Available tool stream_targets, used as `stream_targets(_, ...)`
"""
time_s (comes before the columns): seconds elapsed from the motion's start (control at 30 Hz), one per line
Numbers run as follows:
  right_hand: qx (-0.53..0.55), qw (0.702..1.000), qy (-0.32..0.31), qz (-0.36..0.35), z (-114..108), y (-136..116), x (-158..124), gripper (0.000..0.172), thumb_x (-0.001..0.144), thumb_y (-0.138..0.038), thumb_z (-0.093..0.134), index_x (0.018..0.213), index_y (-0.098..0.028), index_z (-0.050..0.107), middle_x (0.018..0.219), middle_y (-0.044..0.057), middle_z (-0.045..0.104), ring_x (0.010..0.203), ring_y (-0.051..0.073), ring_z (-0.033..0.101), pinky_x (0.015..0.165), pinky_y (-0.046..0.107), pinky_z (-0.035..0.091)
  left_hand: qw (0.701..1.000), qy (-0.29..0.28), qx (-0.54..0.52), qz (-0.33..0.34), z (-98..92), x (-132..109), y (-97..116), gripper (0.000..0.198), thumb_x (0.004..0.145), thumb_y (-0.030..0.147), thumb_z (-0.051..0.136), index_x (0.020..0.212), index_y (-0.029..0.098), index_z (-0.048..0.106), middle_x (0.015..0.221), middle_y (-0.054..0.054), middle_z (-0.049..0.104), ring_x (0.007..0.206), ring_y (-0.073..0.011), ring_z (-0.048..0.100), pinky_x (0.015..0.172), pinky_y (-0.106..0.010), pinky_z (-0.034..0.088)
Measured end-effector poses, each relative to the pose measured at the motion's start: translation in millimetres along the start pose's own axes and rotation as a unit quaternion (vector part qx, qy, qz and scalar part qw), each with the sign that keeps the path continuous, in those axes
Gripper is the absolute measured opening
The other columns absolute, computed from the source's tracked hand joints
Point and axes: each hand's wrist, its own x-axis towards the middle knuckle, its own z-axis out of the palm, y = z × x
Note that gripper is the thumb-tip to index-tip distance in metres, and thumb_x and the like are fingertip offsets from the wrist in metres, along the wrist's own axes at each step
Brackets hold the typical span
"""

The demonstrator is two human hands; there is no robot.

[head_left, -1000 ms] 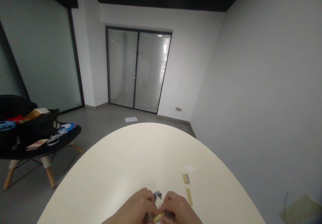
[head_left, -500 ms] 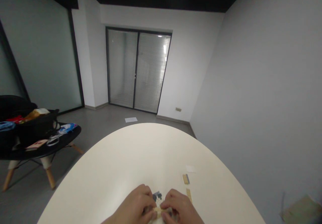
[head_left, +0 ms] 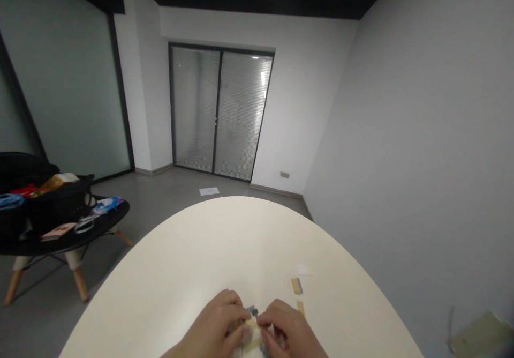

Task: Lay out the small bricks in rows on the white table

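Observation:
At the near edge of a round white table [head_left: 193, 261], my left hand [head_left: 214, 328] and my right hand [head_left: 287, 331] are closed together on a small pale block assembly [head_left: 252, 331] with tan and grey pieces. The fingertips of both hands pinch it from either side. A small grey piece [head_left: 252, 310] shows just beyond the fingers. Most of the assembly is hidden by my fingers.
A tan and grey brick [head_left: 296, 285], a white flat piece [head_left: 304, 269] and a tan strip [head_left: 300, 307] lie on the table to the right. A low black table [head_left: 68, 240] with a bag and clutter stands left. Paper [head_left: 209, 191] lies on the floor.
Both hands have shifted slightly away from me and turned the assembly; the pale part now shows more between the fingers. The loose pieces have not moved.

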Motion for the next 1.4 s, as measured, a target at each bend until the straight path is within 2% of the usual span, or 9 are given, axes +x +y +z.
stream_targets(0.07, -0.009, 1.000, 0.008, 0.021, -5.4, -2.0, 0.1, 0.017, 0.082, -0.020, 0.055, 0.088, -0.020, 0.071, 0.077, 0.004, 0.066, 0.066, 0.014, 0.059, 0.059, 0.023, 0.043, 1.000, 0.017, -0.013, -0.007, -0.4, -0.2, -0.8, 0.026, 0.081, 0.010, 0.058, 0.098, 0.022, 0.073, 0.096, -0.005, 0.064, 0.094, -0.0189, 0.059, 0.084, -0.026, 0.044)
stream_targets(0.17, -0.035, 0.995, 0.060, 0.069, -16.2, -0.3, 0.6, 0.018, 0.084, -0.021, 0.053, 0.089, -0.020, 0.070, 0.078, 0.005, 0.067, 0.064, 0.015, 0.059, 0.061, 0.026, 0.046, 0.999, 0.040, -0.027, -0.023, -1.0, -1.0, -3.2, 0.030, 0.082, 0.012, 0.058, 0.106, 0.021, 0.072, 0.099, -0.006, 0.065, 0.095, -0.0201, 0.059, 0.088, -0.029, 0.045)
stream_targets(0.37, -0.078, 0.959, 0.208, 0.179, -41.6, 23.4, -2.7, 0.030, 0.087, -0.038, 0.050, 0.093, -0.020, 0.073, 0.076, 0.006, 0.070, 0.060, 0.018, 0.059, 0.060, 0.030, 0.048, 0.999, 0.036, -0.030, -0.015, -2.6, -0.4, -4.2, 0.024, 0.086, 0.015, 0.056, 0.098, 0.022, 0.075, 0.097, -0.006, 0.066, 0.093, -0.0196, 0.060, 0.086, -0.028, 0.045)
stream_targets(0.53, -0.105, 0.925, 0.263, 0.255, -60.4, 46.5, -12.4, 0.037, 0.081, -0.046, 0.051, 0.094, -0.020, 0.074, 0.073, 0.005, 0.071, 0.059, 0.019, 0.061, 0.058, 0.031, 0.049, 0.999, 0.027, -0.020, -0.022, -5.1, 0.0, -0.4, 0.024, 0.084, 0.013, 0.056, 0.095, 0.022, 0.076, 0.095, -0.005, 0.066, 0.090, -0.0184, 0.060, 0.085, -0.027, 0.045)
stream_targets(0.63, -0.130, 0.913, 0.249, 0.295, -65.8, 55.6, -17.6, 0.036, 0.080, -0.044, 0.050, 0.092, -0.021, 0.075, 0.075, 0.005, 0.073, 0.063, 0.021, 0.064, 0.062, 0.033, 0.049, 0.999, 0.028, -0.021, -0.023, -4.4, -0.4, -0.6, 0.024, 0.084, 0.012, 0.056, 0.094, 0.022, 0.076, 0.093, -0.005, 0.066, 0.090, -0.0181, 0.060, 0.084, -0.026, 0.045)
stream_targets(0.93, -0.177, 0.893, 0.148, 0.388, -75.3, 70.7, -28.6, 0.034, 0.086, -0.035, 0.046, 0.094, -0.023, 0.076, 0.090, 0.008, 0.077, 0.082, 0.026, 0.070, 0.073, 0.035, 0.049, 0.999, 0.021, -0.016, -0.025, -0.5, 0.1, -4.3, 0.026, 0.081, 0.010, 0.057, 0.093, 0.022, 0.076, 0.095, -0.005, 0.067, 0.092, -0.0179, 0.061, 0.085, -0.026, 0.046)
stream_targets(1.27, -0.233, 0.880, 0.107, 0.399, -77.7, 79.8, -32.3, 0.039, 0.089, -0.024, 0.042, 0.103, -0.018, 0.077, 0.109, 0.014, 0.076, 0.099, 0.030, 0.071, 0.083, 0.039, 0.050, 1.000, -0.006, 0.010, -0.003, 4.7, 1.6, -2.1, 0.015, 0.078, 0.011, 0.064, 0.076, 0.021, 0.075, 0.087, -0.004, 0.067, 0.089, -0.0177, 0.062, 0.079, -0.023, 0.046)
stream_targets(1.4, -0.234, 0.879, 0.092, 0.405, -75.9, 78.1, -30.9, 0.039, 0.089, -0.023, 0.042, 0.110, -0.016, 0.075, 0.112, 0.013, 0.075, 0.103, 0.028, 0.070, 0.087, 0.036, 0.049, 1.000, -0.010, 0.018, 0.014, 8.0, 2.4, -2.8, 0.015, 0.078, 0.012, 0.065, 0.078, 0.022, 0.077, 0.085, -0.004, 0.067, 0.087, -0.0174, 0.062, 0.077, -0.023, 0.045)
